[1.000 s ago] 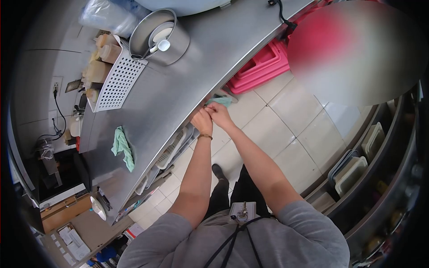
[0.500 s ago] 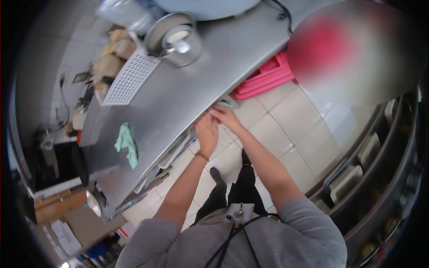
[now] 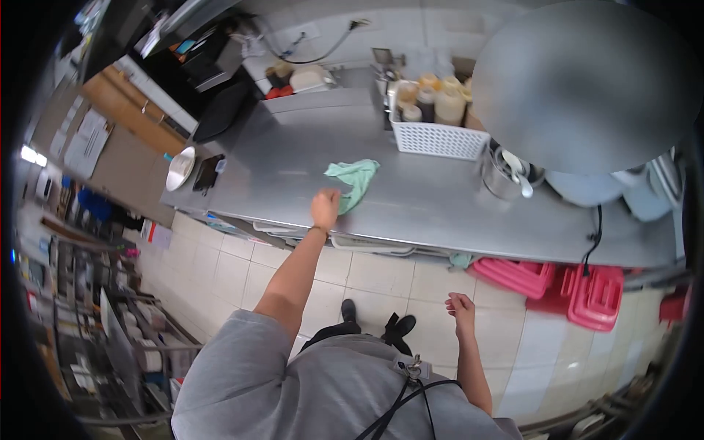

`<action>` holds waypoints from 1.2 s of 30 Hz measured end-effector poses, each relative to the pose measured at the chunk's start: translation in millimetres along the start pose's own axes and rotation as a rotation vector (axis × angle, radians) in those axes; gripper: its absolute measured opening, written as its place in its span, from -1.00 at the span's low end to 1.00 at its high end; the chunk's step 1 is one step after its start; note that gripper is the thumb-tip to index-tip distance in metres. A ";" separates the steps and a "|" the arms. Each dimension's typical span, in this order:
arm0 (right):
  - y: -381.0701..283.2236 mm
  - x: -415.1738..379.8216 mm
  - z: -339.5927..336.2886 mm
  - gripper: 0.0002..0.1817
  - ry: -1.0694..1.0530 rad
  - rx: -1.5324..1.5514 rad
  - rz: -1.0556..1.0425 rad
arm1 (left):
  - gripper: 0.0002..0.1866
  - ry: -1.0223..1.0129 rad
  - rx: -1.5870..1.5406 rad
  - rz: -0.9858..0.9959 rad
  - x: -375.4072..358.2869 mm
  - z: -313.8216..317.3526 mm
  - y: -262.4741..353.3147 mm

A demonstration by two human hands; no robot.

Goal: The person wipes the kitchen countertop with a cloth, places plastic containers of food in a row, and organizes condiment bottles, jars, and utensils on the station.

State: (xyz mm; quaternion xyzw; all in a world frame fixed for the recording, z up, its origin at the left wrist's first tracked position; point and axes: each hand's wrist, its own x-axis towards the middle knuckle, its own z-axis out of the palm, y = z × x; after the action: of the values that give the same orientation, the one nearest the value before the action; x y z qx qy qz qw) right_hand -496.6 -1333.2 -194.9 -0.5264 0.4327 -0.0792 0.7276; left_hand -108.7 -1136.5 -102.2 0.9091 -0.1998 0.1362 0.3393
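Observation:
A crumpled green cloth (image 3: 354,179) lies on the steel counter (image 3: 411,194). My left hand (image 3: 324,207) is stretched out over the counter's front edge, fingers resting right beside the cloth's left end; whether it grips the cloth is unclear. My right hand (image 3: 461,305) hangs low over the tiled floor, loosely curled and holding nothing.
A white perforated basket (image 3: 437,136) of sauce bottles stands at the back of the counter, with a steel pot (image 3: 506,176) and ladle to its right. A small bowl (image 3: 180,168) and dark phone sit at the left end. Pink crates (image 3: 557,279) lie under the counter.
My view has swung round to face the counter. My hands, together at the counter edge before, have parted: the left reached to the green cloth, the right dropped to my side.

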 end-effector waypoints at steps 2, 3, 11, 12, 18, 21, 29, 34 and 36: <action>-46.2 4.3 26.0 -0.80 -0.068 -0.047 -0.101 | -0.83 0.063 -0.325 -0.205 42.7 -19.3 19.9; -67.8 5.6 37.9 -0.79 -0.123 -0.037 -0.183 | -0.82 0.103 -0.517 -0.252 58.3 -31.1 28.2; -155.7 6.0 141.1 -0.77 -0.355 -0.054 -0.374 | -0.75 -0.184 0.366 0.031 -10.5 1.1 19.8; -155.1 9.2 147.8 -0.77 -0.359 -0.065 -0.379 | -0.73 -0.248 0.186 -0.005 -4.6 -0.3 17.2; -164.2 13.0 193.9 -0.74 -0.423 0.360 0.029 | -0.78 -0.524 -0.661 0.176 23.1 -76.9 70.8; -175.7 15.4 227.9 -0.74 -0.438 0.546 0.214 | -0.85 -0.775 -0.779 0.224 12.4 -115.8 60.4; -189.1 3.5 290.2 -0.85 -0.144 0.294 -0.414 | -0.93 -0.772 -1.042 -0.116 47.0 -185.4 -7.5; -218.8 -26.2 284.2 -0.87 0.124 0.240 -0.669 | -0.83 -0.602 -0.657 0.040 53.6 -152.2 -31.1; -236.5 -28.3 268.9 -0.89 0.248 0.129 -0.800 | -0.81 -0.718 -0.672 0.068 52.4 -153.2 -12.1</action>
State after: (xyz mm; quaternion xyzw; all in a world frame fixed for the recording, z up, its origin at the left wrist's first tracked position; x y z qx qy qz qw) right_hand -241.7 -1231.9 37.1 -0.5927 0.2728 -0.4450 0.6134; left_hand -74.1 -1039.5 23.4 0.7319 -0.3665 -0.2467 0.5187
